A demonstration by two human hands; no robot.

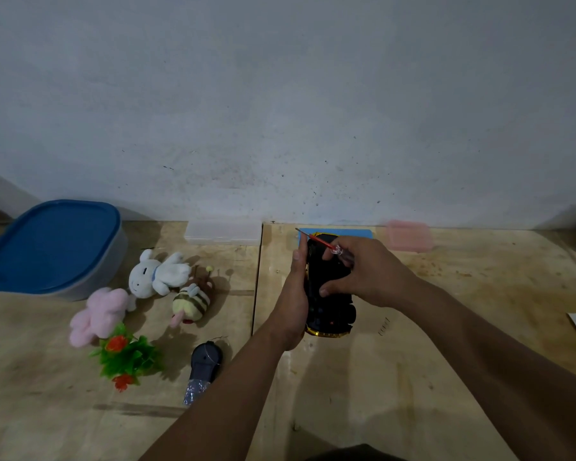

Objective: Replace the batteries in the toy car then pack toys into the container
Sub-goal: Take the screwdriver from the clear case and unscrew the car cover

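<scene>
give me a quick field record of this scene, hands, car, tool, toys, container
left hand: left hand grips the left side of the toy car
right hand: right hand on the car, holding the screwdriver
car: black with gold trim, underside up, held over the table
screwdriver: red shaft, clear handle, tip pointing up-left
container: container far left, blue lid on
toys: white plush, pink plush, bee plush, plastic plant, all left of the car
remote: dark remote near the left forearm
</scene>
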